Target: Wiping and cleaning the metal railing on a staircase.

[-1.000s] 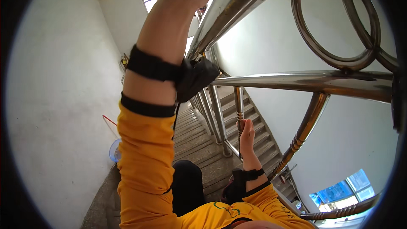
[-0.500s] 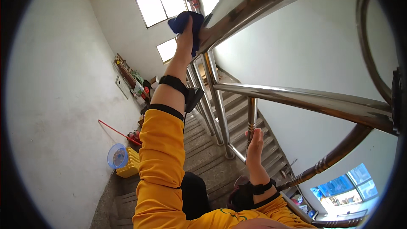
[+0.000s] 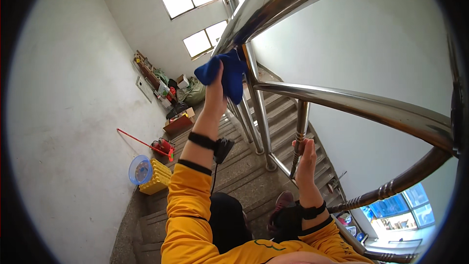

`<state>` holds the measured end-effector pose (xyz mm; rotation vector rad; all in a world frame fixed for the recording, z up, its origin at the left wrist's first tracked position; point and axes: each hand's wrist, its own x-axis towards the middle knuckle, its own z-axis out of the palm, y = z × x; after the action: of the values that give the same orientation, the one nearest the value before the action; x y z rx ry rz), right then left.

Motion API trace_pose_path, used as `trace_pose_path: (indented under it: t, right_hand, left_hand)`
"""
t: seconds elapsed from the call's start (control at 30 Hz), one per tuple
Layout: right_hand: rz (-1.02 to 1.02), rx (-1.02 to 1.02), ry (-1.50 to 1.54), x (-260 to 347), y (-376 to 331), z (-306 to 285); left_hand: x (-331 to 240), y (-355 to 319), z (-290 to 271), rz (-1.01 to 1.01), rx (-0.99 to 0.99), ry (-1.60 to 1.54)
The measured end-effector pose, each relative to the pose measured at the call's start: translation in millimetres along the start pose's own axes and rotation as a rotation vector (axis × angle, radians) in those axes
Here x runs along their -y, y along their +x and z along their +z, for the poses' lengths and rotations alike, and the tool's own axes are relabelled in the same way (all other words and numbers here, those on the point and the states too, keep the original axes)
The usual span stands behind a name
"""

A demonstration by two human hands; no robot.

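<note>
My left hand (image 3: 215,85) is closed on a blue cloth (image 3: 233,78), reaching far forward. The cloth lies against the steel handrail (image 3: 273,17) where an upright post (image 3: 259,112) meets it, and its lower part hangs loose. Closer in and to the right, my right hand (image 3: 306,164) is at a thinner ringed metal baluster (image 3: 302,117). Its fingertips show on the left side of the baluster and its thumb points up on the right. Black straps circle both my forearms, and a small dark box (image 3: 223,150) with a cable sits on the left one.
Concrete steps (image 3: 229,166) descend ahead, beyond the railing too. By the left wall stand a yellow crate (image 3: 156,177), a blue plastic basin (image 3: 140,170) and a red-handled tool (image 3: 141,143). Piled sacks (image 3: 194,92) and boxes fill the far corner below the windows.
My left hand and the cloth have come down and nearer along the handrail. My right hand stays at the baluster. The view has shifted slightly, showing more of the far corner.
</note>
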<state>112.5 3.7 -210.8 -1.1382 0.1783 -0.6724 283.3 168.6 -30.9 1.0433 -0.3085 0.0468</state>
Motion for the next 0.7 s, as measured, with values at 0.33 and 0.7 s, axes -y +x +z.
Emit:
trace_pose_path:
  t: [0.33, 0.7]
  right_hand:
    - [-0.051, 0.043, -0.228, 3.3, 3.2, -3.8]
    - [-0.620, -0.321, -0.583, 11.1, -17.4, 11.9]
  left_hand:
    - [44.3, -71.8, -53.1, -0.188, 0.444, -0.794]
    - [82.9, -117.4, -130.6, -0.287, 0.362, -0.487]
